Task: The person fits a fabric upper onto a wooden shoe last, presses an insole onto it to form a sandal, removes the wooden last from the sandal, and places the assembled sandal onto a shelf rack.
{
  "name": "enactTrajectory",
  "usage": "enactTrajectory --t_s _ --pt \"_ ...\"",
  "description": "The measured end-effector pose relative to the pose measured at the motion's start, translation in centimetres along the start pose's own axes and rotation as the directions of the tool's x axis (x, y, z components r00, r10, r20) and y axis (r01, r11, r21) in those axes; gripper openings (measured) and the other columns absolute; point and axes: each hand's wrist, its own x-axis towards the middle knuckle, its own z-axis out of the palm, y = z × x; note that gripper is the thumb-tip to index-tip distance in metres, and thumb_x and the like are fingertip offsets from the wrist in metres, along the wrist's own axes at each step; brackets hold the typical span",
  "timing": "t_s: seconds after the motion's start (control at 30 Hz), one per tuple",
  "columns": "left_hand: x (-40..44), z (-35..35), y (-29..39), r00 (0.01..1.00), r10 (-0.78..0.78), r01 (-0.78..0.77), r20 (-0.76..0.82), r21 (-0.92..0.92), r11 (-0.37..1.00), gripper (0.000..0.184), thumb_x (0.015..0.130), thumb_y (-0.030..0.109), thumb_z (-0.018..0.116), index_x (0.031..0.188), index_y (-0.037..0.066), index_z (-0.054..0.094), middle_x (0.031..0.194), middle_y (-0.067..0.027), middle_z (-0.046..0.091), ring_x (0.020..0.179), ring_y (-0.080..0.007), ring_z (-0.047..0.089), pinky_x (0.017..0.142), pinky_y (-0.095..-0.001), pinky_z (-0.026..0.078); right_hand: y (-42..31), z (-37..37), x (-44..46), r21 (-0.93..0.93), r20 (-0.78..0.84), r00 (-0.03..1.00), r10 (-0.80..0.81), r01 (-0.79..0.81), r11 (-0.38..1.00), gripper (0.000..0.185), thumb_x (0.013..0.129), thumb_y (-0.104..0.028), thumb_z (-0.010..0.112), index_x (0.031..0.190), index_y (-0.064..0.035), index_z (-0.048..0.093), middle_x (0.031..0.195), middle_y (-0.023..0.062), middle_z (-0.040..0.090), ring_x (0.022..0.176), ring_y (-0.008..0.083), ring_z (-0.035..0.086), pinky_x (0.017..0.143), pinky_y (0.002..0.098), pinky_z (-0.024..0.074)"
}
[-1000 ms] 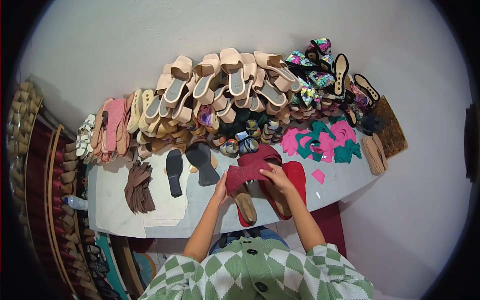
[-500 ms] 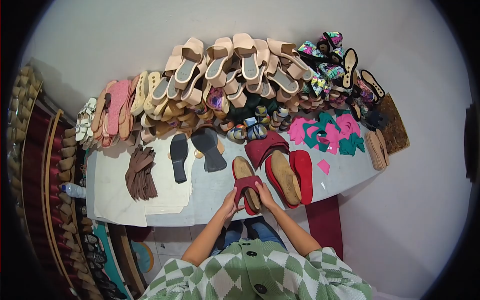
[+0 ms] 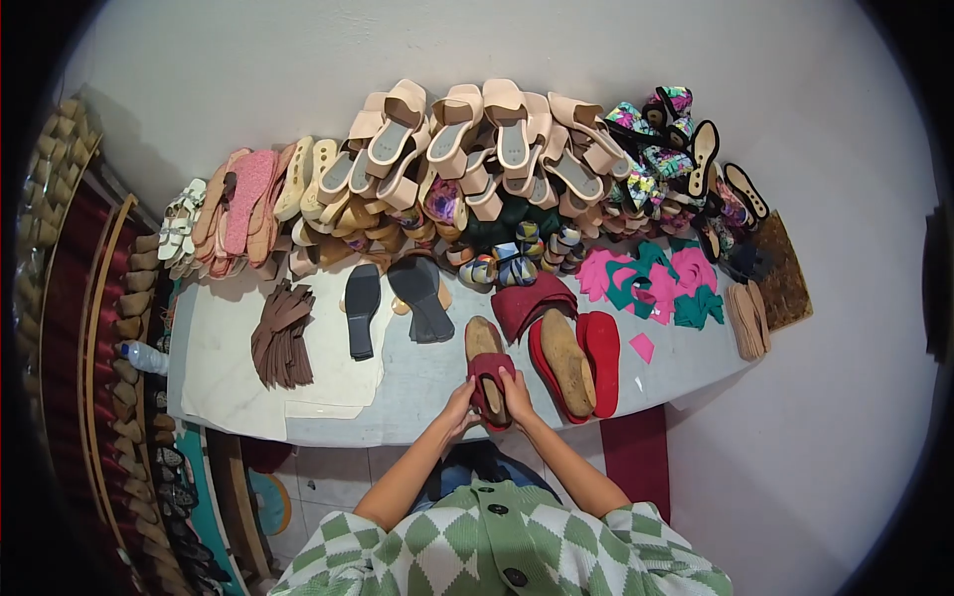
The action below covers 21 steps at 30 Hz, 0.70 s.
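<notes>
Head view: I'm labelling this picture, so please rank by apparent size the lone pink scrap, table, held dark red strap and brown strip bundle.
1. Table
2. Brown strip bundle
3. Dark red strap, partly covered
4. Lone pink scrap

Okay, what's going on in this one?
A person's left hand and right hand hold a dark red strap across a last near the front edge of the table. To the right, another last sits on a red sole, with another red sole beside it. More dark red pieces lie behind.
</notes>
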Motion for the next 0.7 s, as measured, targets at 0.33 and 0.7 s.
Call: enactTrajectory --t_s 0.33,0.7 --pt "-4.0 -0.7 -0.8 0.994 0.106 -0.105 0.0 -0.086 0.991 0.033 0.094 0.03 0.036 0.119 0.009 0.043 0.109 -0.0089 0.053 0.091 -0.0206 0.058 0.068 -0.0399 0.054 1.6 3.0 -4.2 -0.317 -0.157 0.965 -0.21 0.152 0.936 0.042 0.09 -0.039 0.044 0.096 0.0025 0.043 0.095 0.0258 0.051 0.092 0.0368 0.05 0.081 0.0415 0.0384" --pt "-3.6 -0.2 -2.0 0.995 0.035 -0.017 -0.098 0.179 0.984 0.04 0.092 0.045 0.04 0.112 0.011 0.048 0.104 -0.0014 0.053 0.093 -0.0138 0.05 0.077 -0.0363 0.045 1.9 -1.3 -3.2 -0.333 0.079 0.992 -0.099 0.12 0.935 0.046 0.091 -0.043 0.04 0.092 0.0021 0.05 0.085 0.0268 0.059 0.086 0.0386 0.058 0.074 0.0395 0.0434"
